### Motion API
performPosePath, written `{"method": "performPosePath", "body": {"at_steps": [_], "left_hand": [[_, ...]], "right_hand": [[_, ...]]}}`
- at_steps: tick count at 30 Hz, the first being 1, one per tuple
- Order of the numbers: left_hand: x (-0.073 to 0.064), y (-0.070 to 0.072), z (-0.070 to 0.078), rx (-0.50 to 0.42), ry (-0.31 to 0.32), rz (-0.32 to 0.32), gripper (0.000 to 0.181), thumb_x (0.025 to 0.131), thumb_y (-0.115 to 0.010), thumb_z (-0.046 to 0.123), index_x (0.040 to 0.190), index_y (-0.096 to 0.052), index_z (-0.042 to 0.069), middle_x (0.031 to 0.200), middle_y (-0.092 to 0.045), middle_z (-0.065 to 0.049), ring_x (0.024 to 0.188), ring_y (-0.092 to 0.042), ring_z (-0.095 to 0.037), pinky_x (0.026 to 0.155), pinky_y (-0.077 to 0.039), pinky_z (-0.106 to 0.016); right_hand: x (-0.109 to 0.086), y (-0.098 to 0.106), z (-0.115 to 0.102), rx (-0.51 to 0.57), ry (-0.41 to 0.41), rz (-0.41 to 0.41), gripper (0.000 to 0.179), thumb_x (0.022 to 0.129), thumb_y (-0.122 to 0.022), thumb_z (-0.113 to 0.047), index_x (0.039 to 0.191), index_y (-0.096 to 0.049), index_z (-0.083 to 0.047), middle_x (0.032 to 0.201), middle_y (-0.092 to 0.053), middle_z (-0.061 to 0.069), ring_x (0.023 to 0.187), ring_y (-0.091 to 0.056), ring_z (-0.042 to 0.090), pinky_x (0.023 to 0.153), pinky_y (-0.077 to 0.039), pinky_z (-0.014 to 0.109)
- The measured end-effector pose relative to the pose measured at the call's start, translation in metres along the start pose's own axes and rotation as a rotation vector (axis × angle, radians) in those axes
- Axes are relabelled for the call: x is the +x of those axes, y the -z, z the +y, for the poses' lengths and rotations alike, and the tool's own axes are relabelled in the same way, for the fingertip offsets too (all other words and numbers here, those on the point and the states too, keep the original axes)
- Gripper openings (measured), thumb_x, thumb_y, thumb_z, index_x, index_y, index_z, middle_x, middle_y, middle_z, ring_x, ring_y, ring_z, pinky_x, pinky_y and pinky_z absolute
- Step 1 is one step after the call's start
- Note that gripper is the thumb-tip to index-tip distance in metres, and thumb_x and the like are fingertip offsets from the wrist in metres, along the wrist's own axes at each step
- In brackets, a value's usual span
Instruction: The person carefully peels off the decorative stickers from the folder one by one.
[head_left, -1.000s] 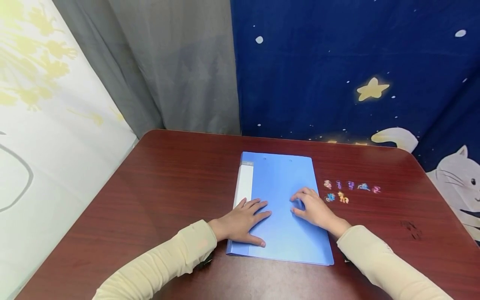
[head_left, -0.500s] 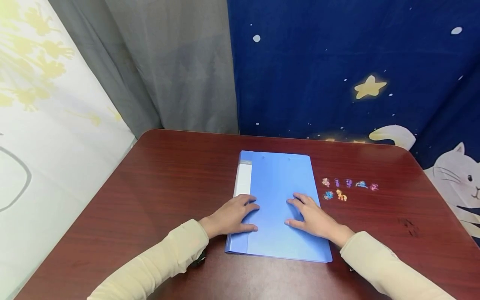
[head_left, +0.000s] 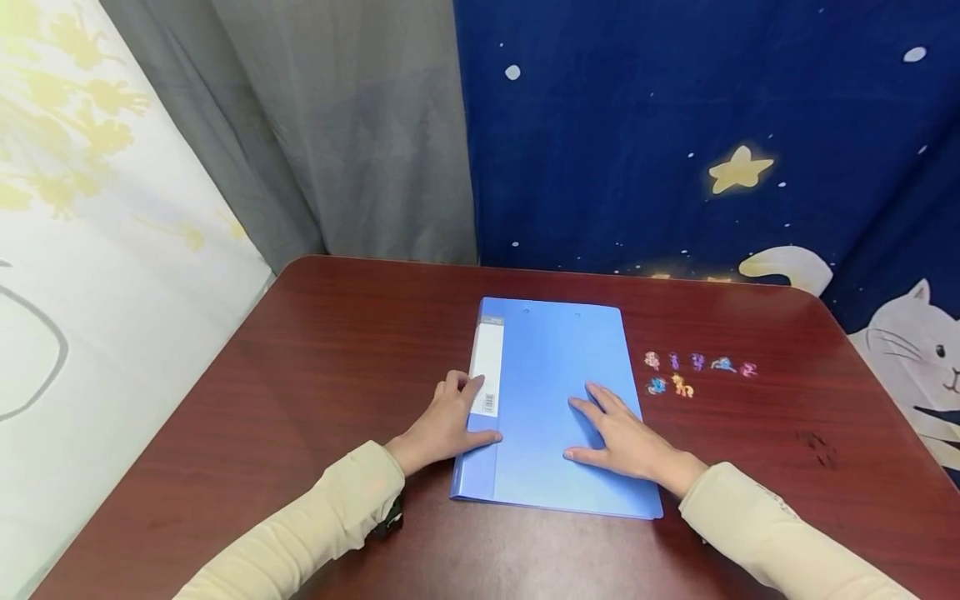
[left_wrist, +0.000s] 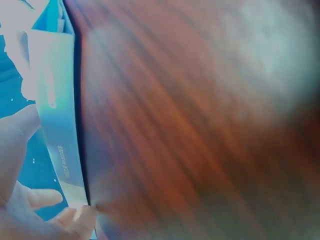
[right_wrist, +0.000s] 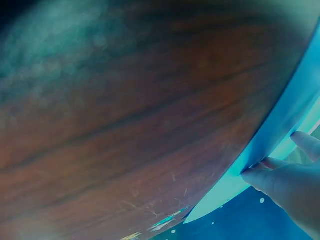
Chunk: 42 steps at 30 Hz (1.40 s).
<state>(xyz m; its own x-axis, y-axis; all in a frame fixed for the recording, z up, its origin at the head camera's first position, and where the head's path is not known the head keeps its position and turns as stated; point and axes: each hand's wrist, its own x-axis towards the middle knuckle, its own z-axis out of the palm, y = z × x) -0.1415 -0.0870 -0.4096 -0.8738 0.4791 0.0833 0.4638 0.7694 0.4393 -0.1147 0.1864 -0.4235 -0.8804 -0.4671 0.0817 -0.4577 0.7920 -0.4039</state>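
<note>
A blue file folder (head_left: 558, 350) lies closed on the table, with a white label on its spine side at the left. My left hand (head_left: 447, 417) rests at the spine edge, its fingers loosely bent by the label and the thumb lying on the cover. In the left wrist view, fingertips (left_wrist: 82, 222) of this hand touch the spine (left_wrist: 62, 120). Spread over the right part of the cover is my right hand (head_left: 626, 433), fingers apart and fairly straight. The right wrist view shows its fingertips on the folder's surface (right_wrist: 270, 135).
Several small colourful pony stickers (head_left: 682, 386) lie in two rows right of the folder. A dark mark (head_left: 817, 448) shows on the reddish-brown table (head_left: 360, 350) farther right. Grey (head_left: 375, 133) and starry blue curtains (head_left: 600, 150) hang behind the table.
My left hand has drawn leftward from the cover to the spine edge, uncovering more of the label. The right hand has spread its fingers and slid slightly down the cover. The folder stays closed.
</note>
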Motion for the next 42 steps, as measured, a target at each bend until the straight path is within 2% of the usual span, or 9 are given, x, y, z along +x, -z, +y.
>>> {"method": "performPosePath", "body": {"at_steps": [5,13,20,23,27,31,34,36,42], "left_hand": [[-0.001,0.001,0.001,-0.065,0.098,-0.023,0.089,0.071,-0.072,0.041,0.136,-0.028,0.0,0.119,-0.035,-0.024,0.102,-0.039,-0.03,0.08,-0.042,-0.039],[0.0,0.008,0.005,-0.049,0.13,-0.101,0.09,0.072,-0.07,0.042,0.137,-0.026,-0.002,0.122,-0.037,-0.023,0.108,-0.04,-0.03,0.085,-0.041,-0.038],[0.004,0.01,0.006,-0.155,0.187,-0.044,0.096,0.066,-0.078,0.03,0.136,-0.024,-0.007,0.117,-0.041,-0.026,0.105,-0.042,-0.033,0.084,-0.04,-0.041],[0.006,0.009,0.003,-0.322,0.244,-0.023,0.096,0.065,-0.08,0.02,0.136,-0.022,-0.009,0.115,-0.043,-0.025,0.104,-0.045,-0.031,0.082,-0.042,-0.04],[0.008,0.008,0.0,-0.753,0.386,0.003,0.082,0.068,-0.074,0.001,0.132,-0.025,-0.013,0.117,-0.047,-0.027,0.104,-0.051,-0.032,0.082,-0.045,-0.037],[0.008,0.012,0.004,-1.124,0.431,0.071,0.061,0.07,-0.065,-0.011,0.125,-0.038,-0.014,0.112,-0.053,-0.027,0.1,-0.055,-0.027,0.081,-0.046,-0.031],[0.005,0.021,0.012,-1.256,0.411,0.102,0.058,0.072,-0.063,-0.01,0.126,-0.04,-0.01,0.115,-0.053,-0.025,0.098,-0.055,-0.021,0.08,-0.046,-0.027],[0.001,0.029,0.019,-1.305,0.372,0.08,0.062,0.073,-0.063,-0.008,0.13,-0.037,-0.006,0.12,-0.049,-0.023,0.1,-0.054,-0.02,0.08,-0.045,-0.028],[-0.012,0.052,0.044,-1.449,0.138,-0.107,0.095,0.069,-0.075,0.005,0.142,-0.015,0.013,0.142,-0.021,-0.007,0.111,-0.045,-0.027,0.085,-0.042,-0.036]], "right_hand": [[0.0,-0.001,-0.002,-0.01,0.01,0.02,0.073,0.075,-0.063,-0.049,0.128,-0.046,-0.001,0.136,-0.03,0.026,0.126,-0.024,0.039,0.095,-0.029,0.052],[-0.002,-0.002,-0.008,-0.044,0.008,0.014,0.071,0.076,-0.062,-0.049,0.128,-0.046,-0.002,0.136,-0.031,0.025,0.125,-0.025,0.039,0.096,-0.026,0.052],[-0.001,-0.003,-0.011,-0.071,0.019,-0.023,0.079,0.073,-0.061,-0.057,0.129,-0.045,-0.004,0.136,-0.027,0.027,0.126,-0.022,0.042,0.096,-0.023,0.056],[-0.003,-0.004,-0.011,-0.072,0.019,-0.026,0.08,0.073,-0.06,-0.057,0.129,-0.045,-0.003,0.136,-0.028,0.028,0.125,-0.022,0.043,0.095,-0.023,0.058],[-0.005,-0.004,-0.013,-0.052,0.006,-0.024,0.08,0.073,-0.06,-0.058,0.129,-0.044,-0.004,0.137,-0.027,0.027,0.126,-0.022,0.042,0.095,-0.022,0.058],[-0.006,-0.001,-0.015,-0.005,-0.006,-0.01,0.078,0.073,-0.06,-0.058,0.131,-0.043,-0.009,0.138,-0.026,0.025,0.126,-0.02,0.041,0.094,-0.023,0.059],[-0.008,0.003,-0.016,0.055,-0.006,0.011,0.078,0.072,-0.061,-0.057,0.132,-0.042,-0.012,0.139,-0.026,0.024,0.126,-0.021,0.041,0.091,-0.025,0.06],[-0.009,0.006,-0.015,0.096,-0.008,0.022,0.078,0.071,-0.062,-0.057,0.132,-0.042,-0.012,0.139,-0.025,0.023,0.126,-0.021,0.04,0.09,-0.027,0.061],[-0.01,0.016,-0.012,0.218,-0.038,0.036,0.077,0.072,-0.066,-0.051,0.133,-0.039,-0.014,0.141,-0.022,0.021,0.127,-0.02,0.039,0.09,-0.027,0.061]]}}
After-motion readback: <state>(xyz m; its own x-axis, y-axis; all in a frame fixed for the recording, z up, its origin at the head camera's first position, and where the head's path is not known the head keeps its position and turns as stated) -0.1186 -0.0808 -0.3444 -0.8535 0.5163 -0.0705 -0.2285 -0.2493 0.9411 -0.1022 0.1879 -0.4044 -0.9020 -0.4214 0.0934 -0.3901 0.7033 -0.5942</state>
